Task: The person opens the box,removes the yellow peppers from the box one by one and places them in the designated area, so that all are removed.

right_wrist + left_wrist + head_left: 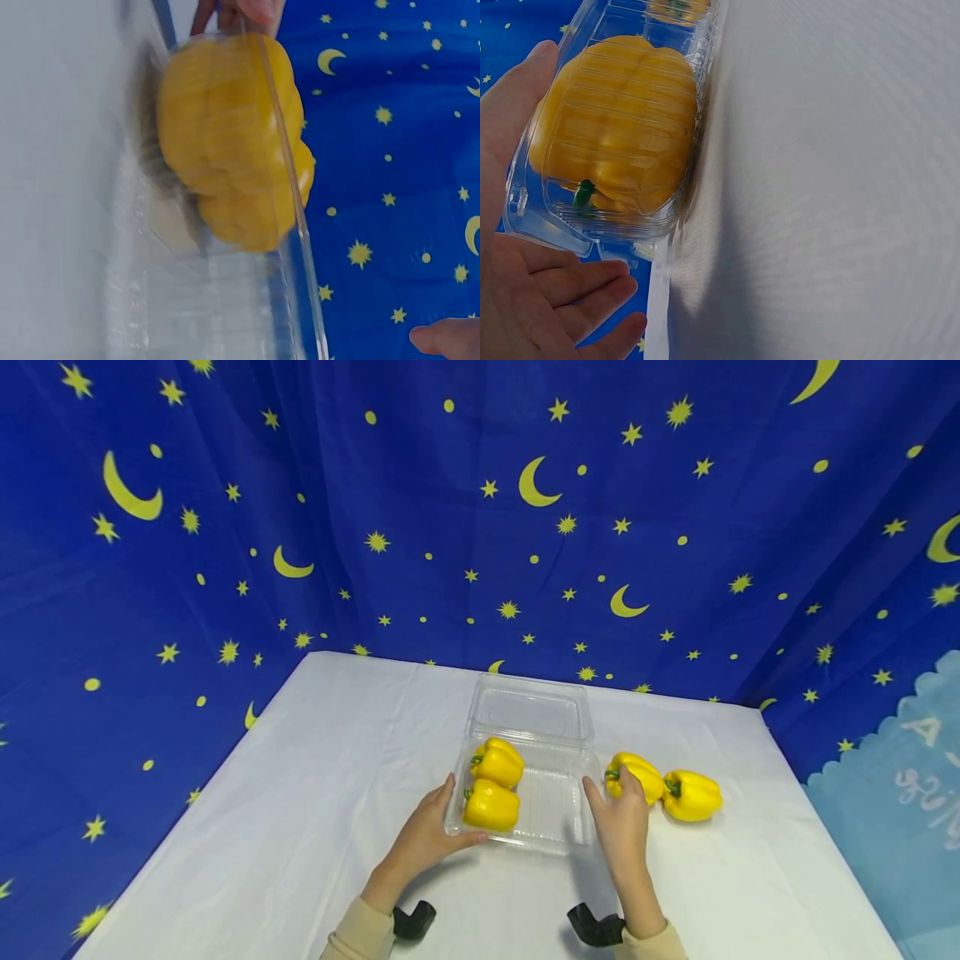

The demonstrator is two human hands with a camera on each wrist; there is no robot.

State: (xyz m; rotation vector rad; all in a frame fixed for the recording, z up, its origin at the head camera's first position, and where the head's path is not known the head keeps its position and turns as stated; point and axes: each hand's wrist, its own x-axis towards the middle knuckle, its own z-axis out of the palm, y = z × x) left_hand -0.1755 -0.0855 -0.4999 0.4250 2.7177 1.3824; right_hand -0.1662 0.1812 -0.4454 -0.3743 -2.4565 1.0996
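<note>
A clear plastic clamshell box (pixel 551 802) lies with its lid (pixel 531 710) folded back. Two yellow bell peppers sit in its left half, the rear one (pixel 498 763) behind the front one (pixel 491 806). My left hand (pixel 431 827) is at the box's front left corner, thumb along the front edge. In the left wrist view its fingers (pixel 592 292) are spread, not curled round anything. Right of the box, my right hand (pixel 622 827) has its fingers over part of a third yellow bell pepper (pixel 641 772); contact is unclear. Only its thumb tip (pixel 446 337) shows in the right wrist view.
Another yellow bell pepper (pixel 693 795) lies right of the third one, against it. A white cloth (pixel 360 760) covers the table. Behind hangs a blue curtain (pixel 420 585) with yellow moons and stars. Black wrist-worn pieces (pixel 596 927) jut inward below both hands.
</note>
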